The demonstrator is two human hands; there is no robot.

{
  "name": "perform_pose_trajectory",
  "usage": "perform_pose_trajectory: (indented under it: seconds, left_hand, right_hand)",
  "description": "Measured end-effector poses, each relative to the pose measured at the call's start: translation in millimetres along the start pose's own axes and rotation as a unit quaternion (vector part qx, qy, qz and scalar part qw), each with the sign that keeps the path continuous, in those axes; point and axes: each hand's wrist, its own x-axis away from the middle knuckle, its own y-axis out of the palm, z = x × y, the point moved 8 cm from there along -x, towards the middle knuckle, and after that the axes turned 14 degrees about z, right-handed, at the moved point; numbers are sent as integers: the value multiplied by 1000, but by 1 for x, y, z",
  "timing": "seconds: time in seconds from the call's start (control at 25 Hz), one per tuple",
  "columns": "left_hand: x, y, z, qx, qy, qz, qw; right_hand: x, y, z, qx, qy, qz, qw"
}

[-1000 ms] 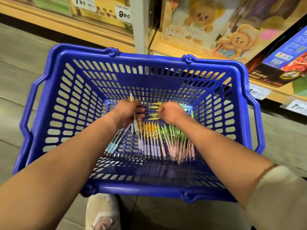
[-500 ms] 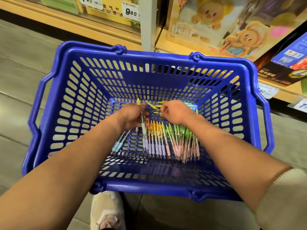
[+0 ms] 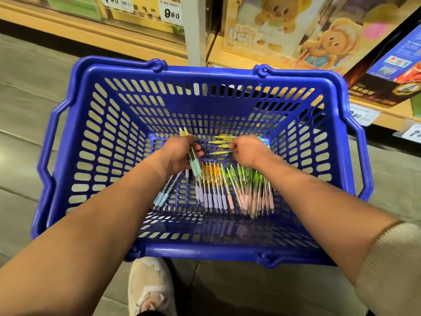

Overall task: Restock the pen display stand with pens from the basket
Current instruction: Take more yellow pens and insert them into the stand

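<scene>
In the basket (image 3: pixel 216 250), the left hand (image 3: pixel 178 153) grips a mint-sleeved pen (image 3: pixel 194 161), the right hand (image 3: pixel 249 148) pinches a yellow pen (image 3: pixel 221 153), likely gathering a bunch.

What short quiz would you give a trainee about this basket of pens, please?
1. True or false: the left hand grips a mint-grip pen.
2. The loose pens lie in: A) a blue basket; B) a cardboard box; C) a drawer.
3. Fill the gap: the right hand pinches a sideways pen whose colour is mostly ___.

Key: 1 true; 2 A; 3 yellow.
</scene>
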Motion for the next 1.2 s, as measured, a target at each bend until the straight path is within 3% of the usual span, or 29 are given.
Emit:
perform_pose_trajectory:
  seconds: [0.32, 0.44, 0.56, 0.72, 0.84, 0.92, 1.08, 1.2]
  left_hand:
    - [-5, -1, -2, -55, 2, 2, 998]
    - [-1, 5, 1, -14, 6, 13, 1000]
    - [4, 13, 7, 8, 20, 18, 1000]
    - [11, 27, 10, 52, 9, -35, 998]
    - [2, 21, 8, 56, 7, -10, 998]
    - [-4, 14, 7, 33, 13, 11, 999]
    - [-12, 5, 7, -30, 32, 26, 999]
    - [-19, -1, 9, -73, 49, 37, 995]
  right_hand:
    - [3, 15, -1, 198, -115, 57, 972]
    - [3, 5, -5, 41, -54, 31, 997]
    - [11, 1, -29, -136, 0, 10, 991]
    - [16, 9, -53, -150, 2, 47, 988]
    - [18, 10, -64, -175, -80, -6, 981]
    - [17, 9, -59, -150, -102, -43, 982]
    - [-3, -11, -7, 45, -22, 85, 995]
    - [-3, -4, 2, 155, -72, 93, 981]
